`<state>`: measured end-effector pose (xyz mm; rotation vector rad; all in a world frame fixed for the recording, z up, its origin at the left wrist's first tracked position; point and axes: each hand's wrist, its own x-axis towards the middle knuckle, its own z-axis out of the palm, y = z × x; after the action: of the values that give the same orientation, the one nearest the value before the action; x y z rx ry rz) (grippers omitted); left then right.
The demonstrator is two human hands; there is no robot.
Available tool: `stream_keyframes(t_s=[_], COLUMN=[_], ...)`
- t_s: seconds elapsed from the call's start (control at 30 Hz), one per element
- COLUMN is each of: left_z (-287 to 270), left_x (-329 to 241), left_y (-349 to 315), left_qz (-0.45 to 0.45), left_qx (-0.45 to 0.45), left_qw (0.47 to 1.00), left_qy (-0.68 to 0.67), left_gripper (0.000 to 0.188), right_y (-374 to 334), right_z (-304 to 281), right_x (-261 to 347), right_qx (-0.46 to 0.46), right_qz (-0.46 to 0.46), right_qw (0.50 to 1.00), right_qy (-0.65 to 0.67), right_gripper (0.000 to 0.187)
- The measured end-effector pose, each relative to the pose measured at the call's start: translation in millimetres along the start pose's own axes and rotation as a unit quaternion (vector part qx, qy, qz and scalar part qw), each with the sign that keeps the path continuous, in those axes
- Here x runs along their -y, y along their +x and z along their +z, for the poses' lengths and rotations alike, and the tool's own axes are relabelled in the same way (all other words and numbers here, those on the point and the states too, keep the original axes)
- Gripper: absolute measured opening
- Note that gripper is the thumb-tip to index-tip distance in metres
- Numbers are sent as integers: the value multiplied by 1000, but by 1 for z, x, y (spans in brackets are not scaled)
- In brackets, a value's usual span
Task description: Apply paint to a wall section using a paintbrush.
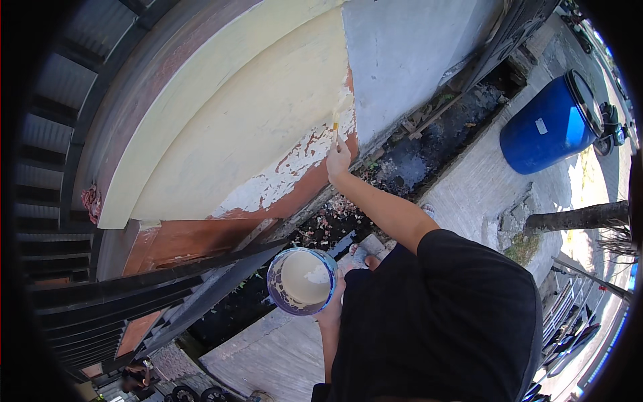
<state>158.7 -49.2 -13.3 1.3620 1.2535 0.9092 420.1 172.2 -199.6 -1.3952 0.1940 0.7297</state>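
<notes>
My right hand (339, 159) reaches out to the wall, its fingers closed around a paintbrush (335, 125). The brush tip is at the wall (254, 127), by the edge between cream paint and a patch of flaking white over reddish brown. Down by my body, my left hand (333, 305) grips a paint bucket (273, 287) at its side. Cream-coloured paint (303, 276) lies in the bucket, and dried smears coat its inner wall. The fingers under and behind the bucket are partly hidden.
A dark wet ditch (418, 164) with debris runs along the wall's foot, beside a concrete path (462, 194). A blue drum (542, 127) stands on the path near a tree trunk (576, 218). Dark railings (154, 288) lie to the left; another person (137, 378) is at lower left.
</notes>
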Motion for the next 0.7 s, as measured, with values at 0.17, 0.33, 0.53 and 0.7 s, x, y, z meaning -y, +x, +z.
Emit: stream_keyframes(t_s=[0.17, 0.33, 0.53, 0.7], left_z=[12, 6, 10, -1], left_x=[-3, -7, -4, -3], left_y=[4, -4, 2, 0], left_qz=[13, -1, 41, 1], left_qx=[27, 10, 27, 0], left_qw=[1000, 1000, 998, 1000], left_qy=[0, -9, 36, 17], left_gripper=[67, 62, 55, 52], right_y=[134, 165, 143, 45], right_z=[-39, -19, -14, -21], right_x=[-24, -37, -18, -36], right_qx=[-132, -165, -114, 12], right_qz=[-162, -114, -127, -64], right_qw=[977, 978, 985, 997], right_qy=[42, 59, 13, 51], right_gripper=[38, 40, 43, 41])
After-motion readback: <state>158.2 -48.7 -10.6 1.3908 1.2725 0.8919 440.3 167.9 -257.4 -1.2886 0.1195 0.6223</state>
